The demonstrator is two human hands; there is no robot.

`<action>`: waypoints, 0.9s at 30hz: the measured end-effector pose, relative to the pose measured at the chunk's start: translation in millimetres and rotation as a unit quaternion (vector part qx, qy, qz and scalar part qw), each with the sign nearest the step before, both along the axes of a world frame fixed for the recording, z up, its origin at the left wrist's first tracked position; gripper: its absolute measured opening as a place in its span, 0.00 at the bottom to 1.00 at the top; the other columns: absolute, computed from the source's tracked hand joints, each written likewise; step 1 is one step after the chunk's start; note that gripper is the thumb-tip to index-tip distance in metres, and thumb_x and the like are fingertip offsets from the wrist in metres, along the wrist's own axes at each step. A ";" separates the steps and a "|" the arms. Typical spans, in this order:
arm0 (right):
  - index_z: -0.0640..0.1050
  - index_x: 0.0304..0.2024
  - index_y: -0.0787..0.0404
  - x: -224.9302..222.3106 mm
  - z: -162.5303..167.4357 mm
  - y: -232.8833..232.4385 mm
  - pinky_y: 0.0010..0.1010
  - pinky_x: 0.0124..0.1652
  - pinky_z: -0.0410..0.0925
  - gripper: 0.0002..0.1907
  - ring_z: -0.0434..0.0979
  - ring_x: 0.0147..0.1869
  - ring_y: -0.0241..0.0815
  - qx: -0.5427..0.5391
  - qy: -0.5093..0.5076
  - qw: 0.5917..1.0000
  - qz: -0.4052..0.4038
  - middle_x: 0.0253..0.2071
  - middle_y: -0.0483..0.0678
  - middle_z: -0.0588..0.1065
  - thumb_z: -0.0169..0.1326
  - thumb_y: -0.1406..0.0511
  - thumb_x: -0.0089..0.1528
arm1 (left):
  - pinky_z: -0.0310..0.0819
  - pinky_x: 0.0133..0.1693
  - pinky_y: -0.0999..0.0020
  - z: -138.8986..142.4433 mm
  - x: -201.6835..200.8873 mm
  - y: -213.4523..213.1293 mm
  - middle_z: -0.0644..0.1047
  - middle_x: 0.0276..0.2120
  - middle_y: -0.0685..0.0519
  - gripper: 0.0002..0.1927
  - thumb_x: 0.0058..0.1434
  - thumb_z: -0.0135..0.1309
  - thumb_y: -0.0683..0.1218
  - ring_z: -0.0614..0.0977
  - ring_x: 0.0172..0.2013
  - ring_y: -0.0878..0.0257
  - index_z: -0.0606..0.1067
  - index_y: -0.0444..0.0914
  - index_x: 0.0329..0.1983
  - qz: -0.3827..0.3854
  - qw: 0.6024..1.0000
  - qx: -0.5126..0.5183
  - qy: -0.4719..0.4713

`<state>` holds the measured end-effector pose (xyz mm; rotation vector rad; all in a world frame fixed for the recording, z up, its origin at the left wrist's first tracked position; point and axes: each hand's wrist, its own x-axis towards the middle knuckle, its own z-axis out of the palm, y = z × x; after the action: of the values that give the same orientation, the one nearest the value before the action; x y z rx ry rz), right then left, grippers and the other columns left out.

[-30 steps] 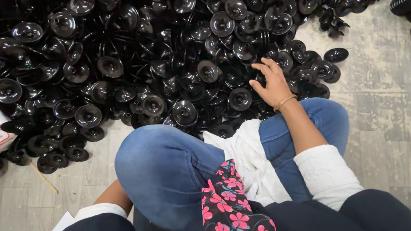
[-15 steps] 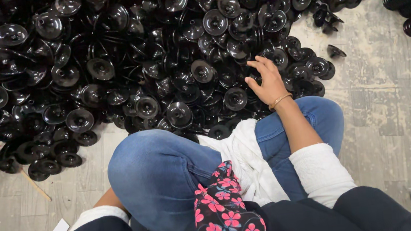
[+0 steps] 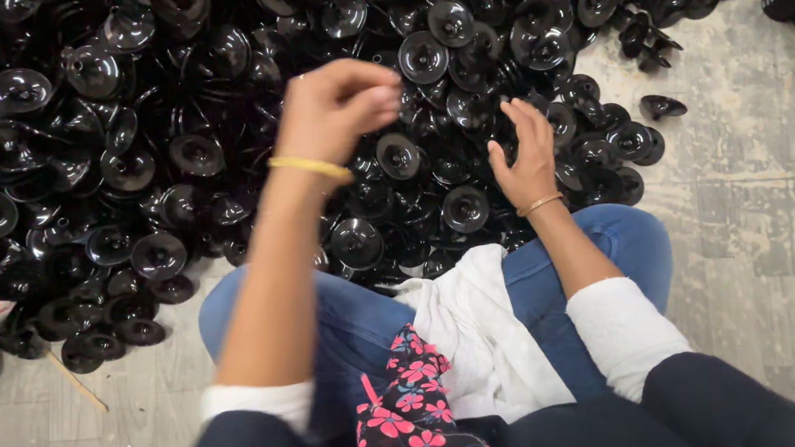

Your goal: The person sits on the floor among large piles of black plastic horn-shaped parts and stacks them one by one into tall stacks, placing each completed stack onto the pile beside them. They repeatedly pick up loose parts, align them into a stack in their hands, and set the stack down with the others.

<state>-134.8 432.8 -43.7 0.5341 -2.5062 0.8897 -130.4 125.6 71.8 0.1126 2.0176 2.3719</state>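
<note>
Glossy black plastic discs (image 3: pixel 398 155), rough matt concrete floor (image 3: pixel 766 217), denim jeans (image 3: pixel 358 320)

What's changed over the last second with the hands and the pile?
The left hand, out of view before, has risen over the pile of black discs, fingers pinched together; whether it holds anything is unclear. The right hand stays on the discs at the pile's near edge, fingers spread. The pile and the white cloth on the lap look unchanged.

The light is bright and even, coming from above. Small white glare spots sit on the glossy black plastic discs (image 3: pixel 157 252). Shadows on the concrete floor (image 3: pixel 765 207) are soft. The raised left hand (image 3: pixel 338 108) and its forearm are motion-blurred; the right hand (image 3: pixel 522 158) is sharp.
</note>
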 end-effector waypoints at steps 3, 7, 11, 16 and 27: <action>0.69 0.66 0.62 -4.6 5.3 -5.3 0.48 0.72 0.56 0.26 0.61 0.76 0.60 -0.012 0.005 1.000 -0.012 0.68 0.59 0.66 0.56 0.70 0.65 | 0.85 0.45 0.68 -25.4 -14.6 50.9 0.82 0.40 0.45 0.10 0.65 0.56 0.35 0.85 0.40 0.60 0.78 0.27 0.48 0.017 0.978 0.190 -0.090; 0.69 0.67 0.61 -11.8 13.5 -15.7 0.59 0.74 0.43 0.26 0.60 0.79 0.56 0.004 -0.009 0.999 -0.031 0.69 0.54 0.68 0.55 0.69 0.67 | 0.85 0.49 0.67 -49.8 -16.5 56.8 0.82 0.44 0.42 0.13 0.65 0.52 0.34 0.85 0.44 0.58 0.77 0.25 0.52 0.025 0.957 0.234 -0.167; 0.67 0.69 0.61 -29.6 12.1 -36.2 0.60 0.76 0.39 0.26 0.61 0.79 0.54 -0.002 -0.006 1.000 -0.005 0.70 0.52 0.68 0.55 0.68 0.68 | 0.84 0.50 0.66 -62.4 -17.8 52.9 0.82 0.45 0.41 0.13 0.65 0.53 0.34 0.86 0.45 0.57 0.77 0.25 0.52 0.008 0.953 0.243 -0.179; 0.65 0.70 0.62 -49.9 -0.6 -47.0 0.60 0.74 0.42 0.29 0.62 0.78 0.55 0.015 -0.027 1.000 -0.006 0.70 0.54 0.68 0.56 0.67 0.68 | 0.84 0.49 0.66 -65.8 -15.9 53.2 0.83 0.44 0.42 0.13 0.64 0.55 0.35 0.86 0.43 0.58 0.78 0.27 0.52 -0.002 0.951 0.236 -0.202; 0.68 0.67 0.65 -51.9 -23.3 -42.7 0.46 0.72 0.58 0.24 0.63 0.77 0.60 -0.006 -0.049 0.999 0.005 0.71 0.60 0.65 0.55 0.68 0.69 | 0.84 0.48 0.66 -58.7 -14.5 52.7 0.83 0.43 0.43 0.11 0.65 0.56 0.37 0.86 0.42 0.60 0.78 0.29 0.51 -0.014 0.947 0.246 -0.208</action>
<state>-186.6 390.1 -67.0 0.5113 -2.5857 0.9565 -144.9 178.4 13.0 -0.3221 1.2142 2.5512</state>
